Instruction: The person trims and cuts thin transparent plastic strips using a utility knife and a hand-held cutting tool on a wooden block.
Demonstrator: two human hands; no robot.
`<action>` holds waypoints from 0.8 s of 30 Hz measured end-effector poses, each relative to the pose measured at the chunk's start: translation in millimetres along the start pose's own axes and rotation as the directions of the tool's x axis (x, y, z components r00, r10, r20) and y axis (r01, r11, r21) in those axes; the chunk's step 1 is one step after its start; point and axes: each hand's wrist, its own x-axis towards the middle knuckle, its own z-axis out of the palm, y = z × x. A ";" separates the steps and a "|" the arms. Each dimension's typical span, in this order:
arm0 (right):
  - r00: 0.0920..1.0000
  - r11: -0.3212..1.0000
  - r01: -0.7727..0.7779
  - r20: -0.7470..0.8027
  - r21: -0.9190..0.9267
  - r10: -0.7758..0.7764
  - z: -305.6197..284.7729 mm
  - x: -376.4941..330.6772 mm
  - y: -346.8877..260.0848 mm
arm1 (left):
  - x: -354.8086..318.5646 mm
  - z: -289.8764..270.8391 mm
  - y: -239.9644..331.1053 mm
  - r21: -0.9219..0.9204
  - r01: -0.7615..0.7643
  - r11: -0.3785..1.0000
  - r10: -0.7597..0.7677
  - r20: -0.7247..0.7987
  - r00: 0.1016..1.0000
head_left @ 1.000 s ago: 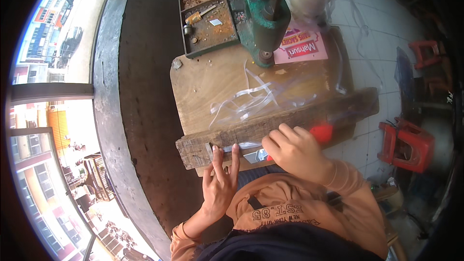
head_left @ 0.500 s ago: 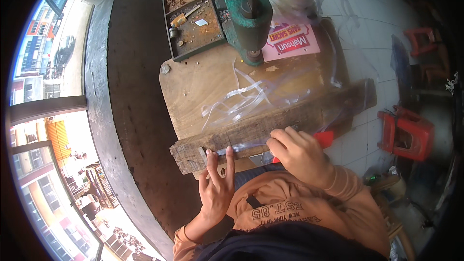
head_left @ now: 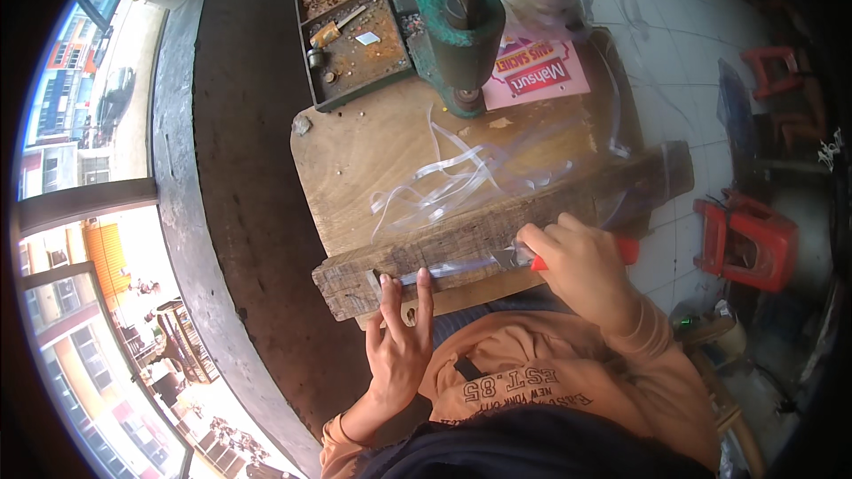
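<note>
A thick, worn wooden beam (head_left: 550, 201) lies across the near side of the table. Along its near edge runs a clear plastic strip (head_left: 457, 270). My left hand (head_left: 399, 346) presses two stretched, parted fingertips on the strip's left end, beside a small block (head_left: 374, 278) on the beam. Wrapped round a red-handled knife (head_left: 627, 251) is my right hand (head_left: 581, 270); the metal blade points left over the strip, and the fingers hide part of the handle. Loose, tangled plastic strips (head_left: 461, 173) lie on the board beyond the beam.
A green metal press (head_left: 457, 44) stands at the table's (head_left: 346, 142) far side, next to a pink printed sheet (head_left: 541, 71). Left of it is a compartmented tray (head_left: 359, 66) with small tools and bits. Red stools (head_left: 750, 244) stand on the tiled floor at right.
My right hand has moved right along the beam with the knife, and the metal blade now shows beyond its fingers. My left hand has stayed in place.
</note>
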 end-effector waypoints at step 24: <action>0.957 0.977 0.209 -0.211 0.034 -0.197 52.0 22.0 -55.6 | -3.6 0.7 0.1 -0.092 0.023 0.995 -0.021 0.012 1.000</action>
